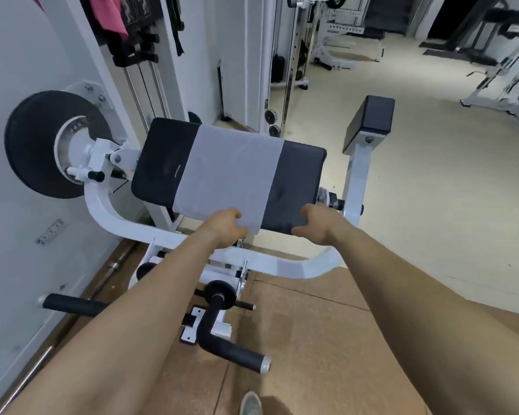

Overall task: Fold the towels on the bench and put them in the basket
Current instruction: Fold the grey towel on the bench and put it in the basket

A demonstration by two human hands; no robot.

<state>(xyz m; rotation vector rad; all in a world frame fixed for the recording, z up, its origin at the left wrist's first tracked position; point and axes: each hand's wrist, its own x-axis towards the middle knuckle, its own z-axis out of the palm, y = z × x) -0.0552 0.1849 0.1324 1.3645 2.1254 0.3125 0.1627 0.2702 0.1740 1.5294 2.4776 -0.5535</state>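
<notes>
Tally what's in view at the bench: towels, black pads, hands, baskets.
Grey towel: 1
Black pads: 2, the bench pad and the small pad
Hands: 2, left hand and right hand
Baskets: 0
Total: 5

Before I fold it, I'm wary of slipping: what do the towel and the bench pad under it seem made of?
The towel: thin grey cloth, matte, perhaps microfibre or cotton; it drapes flat with faint creases. The bench pad: black vinyl or leather-like cover, likely over foam; slight sheen, shallow dimples.
</notes>
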